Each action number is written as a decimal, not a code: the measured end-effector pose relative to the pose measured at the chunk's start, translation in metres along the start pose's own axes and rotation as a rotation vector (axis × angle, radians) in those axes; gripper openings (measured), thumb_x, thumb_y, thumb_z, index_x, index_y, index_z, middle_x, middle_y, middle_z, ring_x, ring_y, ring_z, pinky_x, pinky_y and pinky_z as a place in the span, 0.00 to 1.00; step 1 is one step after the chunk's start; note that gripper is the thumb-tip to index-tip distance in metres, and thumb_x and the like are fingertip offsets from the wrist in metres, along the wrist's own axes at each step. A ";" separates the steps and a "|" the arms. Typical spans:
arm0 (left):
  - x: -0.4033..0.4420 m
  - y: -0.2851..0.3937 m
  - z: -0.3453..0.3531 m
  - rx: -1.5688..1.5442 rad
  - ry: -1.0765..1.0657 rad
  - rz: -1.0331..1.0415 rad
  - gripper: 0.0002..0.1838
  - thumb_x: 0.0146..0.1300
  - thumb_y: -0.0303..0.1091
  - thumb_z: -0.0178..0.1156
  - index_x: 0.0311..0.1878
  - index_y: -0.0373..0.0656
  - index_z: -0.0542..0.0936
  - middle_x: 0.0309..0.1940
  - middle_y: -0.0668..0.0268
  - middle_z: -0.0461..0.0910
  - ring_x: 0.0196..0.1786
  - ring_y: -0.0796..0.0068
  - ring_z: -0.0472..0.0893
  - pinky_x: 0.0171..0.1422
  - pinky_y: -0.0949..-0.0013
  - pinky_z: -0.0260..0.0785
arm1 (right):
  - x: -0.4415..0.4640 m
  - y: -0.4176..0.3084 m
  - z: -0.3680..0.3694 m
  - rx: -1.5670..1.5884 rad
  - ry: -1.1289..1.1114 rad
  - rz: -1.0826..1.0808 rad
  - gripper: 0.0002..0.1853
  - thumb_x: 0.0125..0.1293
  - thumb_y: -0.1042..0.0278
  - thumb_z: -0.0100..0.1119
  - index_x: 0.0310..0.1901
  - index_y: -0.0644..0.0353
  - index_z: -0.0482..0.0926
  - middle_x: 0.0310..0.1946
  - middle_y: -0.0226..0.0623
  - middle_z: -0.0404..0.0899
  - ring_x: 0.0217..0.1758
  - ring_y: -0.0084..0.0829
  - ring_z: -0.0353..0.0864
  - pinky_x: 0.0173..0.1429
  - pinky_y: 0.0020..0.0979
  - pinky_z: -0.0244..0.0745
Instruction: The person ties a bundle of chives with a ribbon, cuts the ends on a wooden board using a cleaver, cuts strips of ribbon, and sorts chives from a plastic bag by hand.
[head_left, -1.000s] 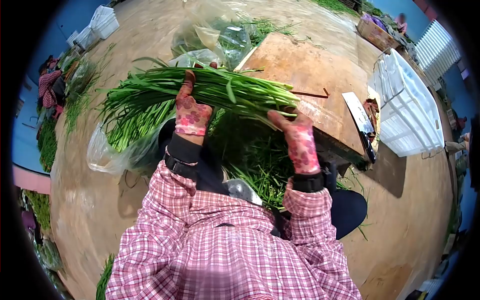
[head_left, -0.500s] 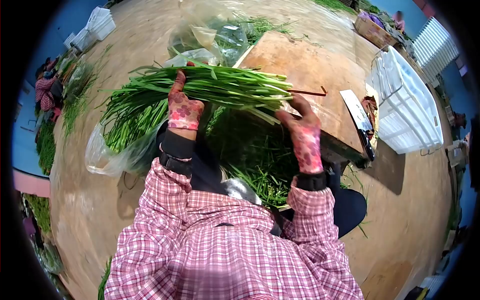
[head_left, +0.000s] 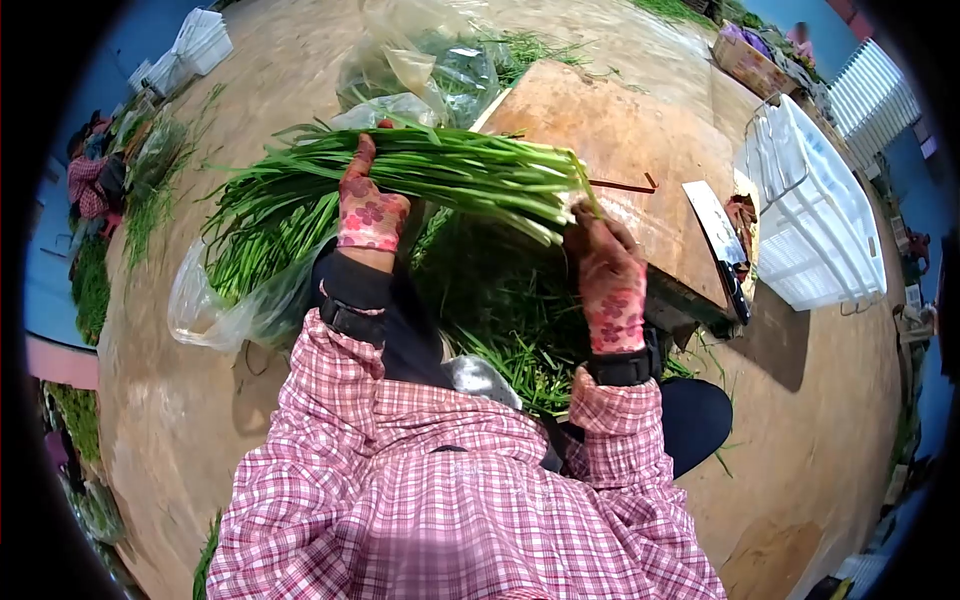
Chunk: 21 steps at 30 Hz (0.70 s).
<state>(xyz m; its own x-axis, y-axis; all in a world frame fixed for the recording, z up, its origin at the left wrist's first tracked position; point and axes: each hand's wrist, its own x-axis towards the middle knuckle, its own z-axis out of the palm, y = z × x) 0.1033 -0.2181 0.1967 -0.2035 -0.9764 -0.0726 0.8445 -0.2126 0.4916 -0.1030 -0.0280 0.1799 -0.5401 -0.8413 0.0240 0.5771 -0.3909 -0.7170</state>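
A thick bunch of long green stalks lies across my left hand, whose thumb and fingers are wrapped round it. Its pale cut ends point right, over the edge of the wooden board. At those ends my right hand has its fingers drawn together on a thin yellowish stalk. Both hands wear flowered fingerless coverings. More green stalks lie in a clear plastic bag below the bunch, at left. Loose green trimmings are heaped between my legs.
The wooden board holds a thin reddish-brown strip and a knife. A white crate stands to the right. Plastic bags with greens lie beyond the bunch. A person sits at far left.
My right hand, which was on the stalk ends and then apart from them, has closed on a thin stalk there. The bunch has shifted slightly left and its pale ends are more exposed.
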 end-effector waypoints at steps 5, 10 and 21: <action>0.002 0.014 -0.001 -0.124 -0.021 -0.079 0.14 0.66 0.37 0.63 0.50 0.40 0.81 0.49 0.61 0.82 0.54 0.60 0.80 0.65 0.51 0.69 | -0.004 -0.023 -0.056 -1.183 -0.104 0.057 0.15 0.58 0.67 0.70 0.42 0.69 0.83 0.44 0.39 0.84 0.43 0.27 0.84 0.50 0.28 0.78; -0.013 -0.017 0.006 -0.150 -0.074 -0.134 0.19 0.65 0.42 0.63 0.54 0.39 0.78 0.58 0.50 0.77 0.63 0.54 0.75 0.72 0.49 0.61 | 0.014 -0.018 0.021 -0.906 0.171 -0.046 0.19 0.67 0.57 0.64 0.47 0.67 0.83 0.36 0.30 0.83 0.38 0.21 0.77 0.44 0.23 0.71; -0.019 -0.046 0.009 -0.249 -0.060 -0.116 0.17 0.67 0.38 0.62 0.53 0.38 0.78 0.53 0.55 0.80 0.59 0.58 0.76 0.70 0.51 0.65 | 0.001 0.015 0.007 -0.360 0.184 -0.094 0.20 0.57 0.73 0.73 0.49 0.72 0.79 0.43 0.34 0.82 0.40 0.24 0.79 0.48 0.26 0.74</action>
<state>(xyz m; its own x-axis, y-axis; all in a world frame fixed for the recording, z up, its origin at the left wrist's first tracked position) 0.0643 -0.1891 0.1833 -0.3284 -0.9426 -0.0610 0.9082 -0.3329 0.2536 -0.0907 -0.0371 0.1736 -0.6995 -0.7147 -0.0011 0.2872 -0.2797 -0.9161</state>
